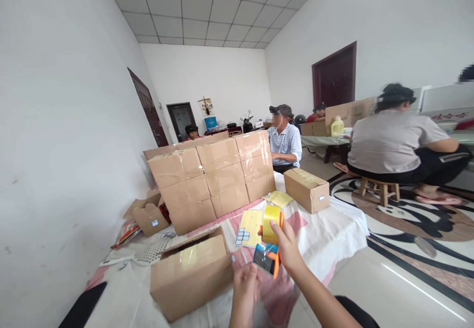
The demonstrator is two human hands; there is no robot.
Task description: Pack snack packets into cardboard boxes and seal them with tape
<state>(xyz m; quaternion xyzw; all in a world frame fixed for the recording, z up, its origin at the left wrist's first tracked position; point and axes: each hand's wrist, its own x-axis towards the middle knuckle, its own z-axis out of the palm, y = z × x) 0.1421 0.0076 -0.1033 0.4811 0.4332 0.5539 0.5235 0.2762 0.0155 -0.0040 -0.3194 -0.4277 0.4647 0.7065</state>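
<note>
My right hand (289, 243) grips a tape gun (272, 224) with a wide yellow roll, orange sides and a blue-and-dark front end. Just below and left of that front end is my left hand (245, 282), its fingers pressed together. Clear film seems to show near these fingers, but what they pinch is too faint to make out. Left of both hands, a brown cardboard box (190, 278) lies on the cloth-covered table, with shiny tape along its top. Behind the tape gun is a yellow sheet (249, 227) with blue-edged labels.
Several taped boxes (209, 177) are stacked as a wall across the table. Another carton (306, 190) stands at the right, an opened box (148, 214) at the left. A person (287, 138) sits beyond the stack; another person (392, 130) sits on a stool at the right.
</note>
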